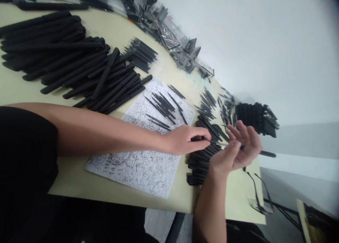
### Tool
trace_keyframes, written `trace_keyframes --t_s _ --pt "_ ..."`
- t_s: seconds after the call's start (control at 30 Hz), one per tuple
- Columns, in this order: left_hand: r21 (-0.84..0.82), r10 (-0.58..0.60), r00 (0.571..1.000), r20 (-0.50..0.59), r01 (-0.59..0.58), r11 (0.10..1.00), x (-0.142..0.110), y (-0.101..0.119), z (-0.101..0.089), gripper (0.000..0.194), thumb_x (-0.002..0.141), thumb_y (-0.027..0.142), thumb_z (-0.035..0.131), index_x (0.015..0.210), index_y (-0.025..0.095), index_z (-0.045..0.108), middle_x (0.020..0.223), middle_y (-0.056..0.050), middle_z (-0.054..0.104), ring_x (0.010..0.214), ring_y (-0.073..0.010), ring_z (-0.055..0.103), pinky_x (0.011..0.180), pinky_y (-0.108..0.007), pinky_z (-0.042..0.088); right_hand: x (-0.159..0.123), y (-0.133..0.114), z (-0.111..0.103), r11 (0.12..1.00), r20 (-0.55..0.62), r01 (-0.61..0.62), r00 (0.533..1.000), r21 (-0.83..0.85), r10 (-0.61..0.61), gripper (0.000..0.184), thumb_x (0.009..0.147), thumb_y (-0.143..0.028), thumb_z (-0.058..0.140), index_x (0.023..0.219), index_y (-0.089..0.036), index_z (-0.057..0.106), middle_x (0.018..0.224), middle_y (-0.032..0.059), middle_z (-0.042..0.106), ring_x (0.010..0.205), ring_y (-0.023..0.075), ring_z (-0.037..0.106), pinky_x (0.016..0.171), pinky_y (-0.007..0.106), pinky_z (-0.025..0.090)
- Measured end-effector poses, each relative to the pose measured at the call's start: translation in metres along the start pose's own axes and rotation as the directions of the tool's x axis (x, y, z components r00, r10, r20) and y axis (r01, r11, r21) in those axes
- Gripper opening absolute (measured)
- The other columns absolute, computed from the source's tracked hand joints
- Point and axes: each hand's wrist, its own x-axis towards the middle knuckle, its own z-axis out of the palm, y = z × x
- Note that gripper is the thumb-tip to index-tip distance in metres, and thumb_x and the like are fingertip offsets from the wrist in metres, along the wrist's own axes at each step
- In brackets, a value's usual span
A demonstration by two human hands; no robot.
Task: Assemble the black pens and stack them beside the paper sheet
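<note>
A thin rod [219,143] is pinched between the thumb and fingers of the left hand [184,140], the grip narrow. A black pen [268,154] is held in the right hand [239,152], its fingers partly spread and loosely curled. Both are held near a pile of pens [199,167], right of the scribbled paper [148,172].

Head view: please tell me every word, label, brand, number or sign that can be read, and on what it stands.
None can be read.
Paper sheet: dense handwritten marks, too small and blurred.
Dark packets: small pale print, too blurred.
Black pens: no readable text.
</note>
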Motion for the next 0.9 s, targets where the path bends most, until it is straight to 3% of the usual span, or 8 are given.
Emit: trace_keyframes --t_s 0.17,0.3,0.43,0.6,0.77,0.9 --pt "-0.001 -0.016 1.000 0.004 0.016 1.000 0.000 -0.001 0.000 0.022 0.090 0.034 0.048 0.099 0.020 0.063 0.102 -0.002 0.069 0.086 -0.0131 0.061 0.077 -0.028 0.044 0.005 0.010 -0.005 0.994 -0.094 -0.090 0.991 0.066 0.096 0.036 0.083 -0.040 0.054 0.113 -0.020 0.058 0.104 0.0075 0.067 0.082 0.0228 0.067 0.069 0.041 0.053" --pt "-0.011 -0.002 1.000 0.000 0.002 1.000 0.000 0.000 0.000 0.024 0.091 0.035 0.048 0.100 0.019 0.063 0.103 -0.003 0.069 0.088 -0.0130 0.061 0.078 -0.027 0.044 0.005 0.011 -0.004 0.997 -0.145 -0.040 0.988 0.059 0.048 0.026 0.084 -0.041 0.053 0.091 -0.019 0.063 0.077 0.0018 0.063 0.063 0.0180 0.062 0.062 0.038 0.051" --pt "-0.014 0.005 1.000 -0.009 -0.005 1.000 0.000 0.001 -0.001 0.025 0.092 0.036 0.047 0.102 0.019 0.063 0.104 -0.003 0.069 0.088 -0.0126 0.061 0.077 -0.027 0.044 0.004 0.006 -0.004 1.000 -0.136 -0.003 0.991 0.027 0.007 0.028 0.087 -0.039 0.052 0.073 -0.017 0.064 0.057 -0.0019 0.057 0.047 0.0135 0.053 0.060 0.037 0.049" --pt "0.008 0.029 0.999 -0.023 -0.029 1.000 -0.001 0.000 -0.001 0.024 0.093 0.035 0.048 0.102 0.019 0.063 0.105 -0.002 0.069 0.088 -0.0120 0.061 0.078 -0.026 0.044 0.004 0.003 -0.003 0.996 -0.122 0.074 0.990 0.051 -0.067 0.038 0.091 -0.039 0.051 0.061 -0.017 0.059 0.052 -0.0029 0.053 0.046 0.0111 0.051 0.061 0.038 0.054" --pt "0.030 0.037 0.999 -0.013 -0.036 0.999 0.000 0.000 -0.001 0.025 0.093 0.035 0.047 0.104 0.020 0.063 0.106 -0.002 0.069 0.090 -0.0125 0.062 0.080 -0.026 0.045 0.004 0.000 -0.003 0.991 -0.069 0.080 0.995 0.104 -0.073 0.035 0.091 -0.037 0.053 0.062 -0.016 0.056 0.048 -0.0051 0.049 0.046 0.0096 0.052 0.064 0.037 0.055" --pt "0.061 0.014 1.000 0.007 -0.014 0.998 0.001 0.000 -0.002 0.027 0.094 0.037 0.045 0.107 0.020 0.062 0.108 -0.003 0.069 0.093 -0.0133 0.063 0.080 -0.026 0.045 0.006 0.001 -0.005 0.992 -0.088 0.001 0.996 0.125 0.010 0.035 0.090 -0.035 0.055 0.059 -0.017 0.051 0.045 -0.0066 0.046 0.041 0.0073 0.044 0.063 0.036 0.055"
